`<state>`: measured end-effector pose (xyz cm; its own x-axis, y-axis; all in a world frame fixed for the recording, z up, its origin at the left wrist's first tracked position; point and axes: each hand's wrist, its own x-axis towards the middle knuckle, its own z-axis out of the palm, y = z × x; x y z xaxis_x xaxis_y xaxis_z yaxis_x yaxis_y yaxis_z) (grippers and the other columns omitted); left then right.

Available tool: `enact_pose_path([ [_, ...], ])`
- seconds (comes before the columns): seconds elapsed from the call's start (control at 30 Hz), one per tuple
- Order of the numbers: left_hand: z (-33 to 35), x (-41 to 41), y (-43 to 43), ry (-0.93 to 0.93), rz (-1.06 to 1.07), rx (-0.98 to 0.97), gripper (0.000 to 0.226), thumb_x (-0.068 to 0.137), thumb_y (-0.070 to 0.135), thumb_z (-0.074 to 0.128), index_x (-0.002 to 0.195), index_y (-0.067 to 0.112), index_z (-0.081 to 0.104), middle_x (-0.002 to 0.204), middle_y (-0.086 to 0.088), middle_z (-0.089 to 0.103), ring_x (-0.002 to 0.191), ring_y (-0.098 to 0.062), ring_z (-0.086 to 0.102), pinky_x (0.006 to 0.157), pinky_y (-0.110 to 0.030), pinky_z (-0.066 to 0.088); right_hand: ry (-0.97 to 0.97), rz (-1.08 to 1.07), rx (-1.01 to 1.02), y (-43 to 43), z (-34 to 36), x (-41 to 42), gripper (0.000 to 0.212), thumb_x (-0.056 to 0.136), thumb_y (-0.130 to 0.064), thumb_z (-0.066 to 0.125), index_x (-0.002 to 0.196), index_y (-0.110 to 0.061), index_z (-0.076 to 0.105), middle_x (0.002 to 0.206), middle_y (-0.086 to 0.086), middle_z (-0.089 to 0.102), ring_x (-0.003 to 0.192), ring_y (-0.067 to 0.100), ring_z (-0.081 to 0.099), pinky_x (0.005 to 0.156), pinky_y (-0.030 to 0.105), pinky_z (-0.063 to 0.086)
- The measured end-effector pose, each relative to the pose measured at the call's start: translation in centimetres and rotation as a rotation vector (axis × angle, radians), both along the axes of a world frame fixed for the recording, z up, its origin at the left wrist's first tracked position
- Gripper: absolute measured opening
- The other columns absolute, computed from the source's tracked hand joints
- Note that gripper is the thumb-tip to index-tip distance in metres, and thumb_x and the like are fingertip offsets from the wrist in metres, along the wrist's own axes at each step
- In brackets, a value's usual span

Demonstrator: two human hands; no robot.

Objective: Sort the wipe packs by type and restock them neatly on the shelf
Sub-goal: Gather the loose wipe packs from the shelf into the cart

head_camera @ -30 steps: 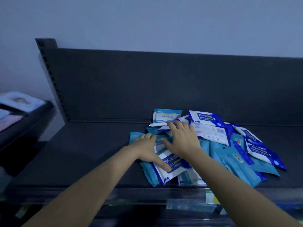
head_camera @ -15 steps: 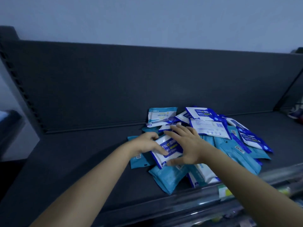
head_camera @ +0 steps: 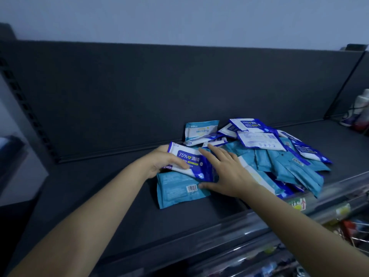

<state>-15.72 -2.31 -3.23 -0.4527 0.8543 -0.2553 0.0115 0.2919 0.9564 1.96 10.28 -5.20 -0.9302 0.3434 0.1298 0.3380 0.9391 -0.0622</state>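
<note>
In the head view, the sorting is judged to be only at its start. A blue and white pack marked 75% [head_camera: 189, 161] is clamped in the left hand [head_camera: 159, 163] at the left edge of the pile [head_camera: 279, 156]. The right hand [head_camera: 225, 172] is laid flat and spread, touching this pack and a teal pack [head_camera: 179, 189] under it. The other packs are seen mixed on the shelf [head_camera: 89, 196]; no neat row is seen yet.
</note>
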Motion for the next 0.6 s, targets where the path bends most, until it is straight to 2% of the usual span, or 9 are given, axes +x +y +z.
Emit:
enact_pose_path([
  [0.13,-0.1,0.4,-1.1,0.157,-0.169,-0.005,0.069,0.059,-0.009,0.083,0.114,0.020,0.053,0.104,0.002,0.071,0.096,-0.012,0.067,0.084,-0.028,0.054,-0.010,-0.025,-0.052,-0.5,0.2,-1.5,0.106,0.073,-0.065,0.066,0.152,-0.029,0.006,0.157,-0.003,0.019,0.144,0.017,0.019,0.114,0.035,0.016],
  [0.23,-0.4,0.0,-1.5,0.303,-0.264,-0.123,0.095,0.055,0.001,0.089,0.128,0.026,0.032,0.115,0.006,0.062,0.110,-0.010,0.056,0.093,-0.029,0.048,-0.063,-0.045,-0.093,-0.6,1.0,-2.4,0.114,0.068,-0.060,0.073,0.152,-0.027,0.003,0.159,0.000,0.011,0.144,0.022,0.017,0.116,0.040,0.008],
  [0.3,-0.6,0.1,-1.7,0.372,-0.289,-0.165,0.100,0.055,0.004,0.089,0.129,0.028,0.027,0.117,0.006,0.058,0.111,-0.009,0.053,0.093,-0.029,0.047,-0.126,-0.034,-0.084,-0.5,1.8,-3.0,0.121,0.062,-0.061,0.077,0.152,-0.029,0.003,0.160,-0.002,0.009,0.144,0.023,0.017,0.115,0.043,0.005],
  [0.4,-0.8,-0.7,-2.1,0.394,-0.238,-0.140,0.099,0.049,0.003,0.092,0.129,0.026,0.039,0.119,0.005,0.061,0.110,-0.012,0.057,0.094,-0.031,0.049,-0.222,-0.024,-0.076,-0.6,2.9,-4.2,0.122,0.051,-0.068,0.080,0.147,-0.023,0.020,0.148,-0.003,0.032,0.137,0.021,0.026,0.112,0.042,0.011],
  [0.47,-0.8,-1.6,-2.6,0.441,-0.141,-0.149,0.097,0.046,0.009,0.095,0.131,0.022,0.048,0.125,0.003,0.059,0.108,-0.012,0.057,0.090,-0.024,0.047,-0.281,-0.039,-0.083,-0.9,3.3,-5.0,0.108,0.046,-0.071,0.080,0.129,-0.018,0.036,0.126,-0.003,0.045,0.123,0.021,0.038,0.104,0.038,0.022],
  [0.53,-1.0,-2.0,-3.4,0.511,-0.022,-0.193,0.095,0.046,0.023,0.096,0.130,0.020,0.052,0.127,0.003,0.057,0.101,-0.008,0.056,0.086,-0.022,0.045,-0.347,-0.085,-0.171,-0.9,3.4,-5.6,0.098,0.043,-0.073,0.079,0.113,-0.019,0.036,0.110,-0.006,0.043,0.107,0.019,0.040,0.094,0.036,0.031],
  [0.6,-1.5,-1.9,-4.2,0.530,0.091,-0.233,0.099,0.044,0.038,0.095,0.130,0.019,0.051,0.127,0.006,0.054,0.108,-0.011,0.055,0.093,-0.027,0.046,-0.386,-0.133,-0.319,-0.7,3.3,-6.0,0.103,0.042,-0.073,0.079,0.118,-0.020,0.033,0.110,-0.009,0.042,0.103,0.019,0.040,0.090,0.038,0.037],
])
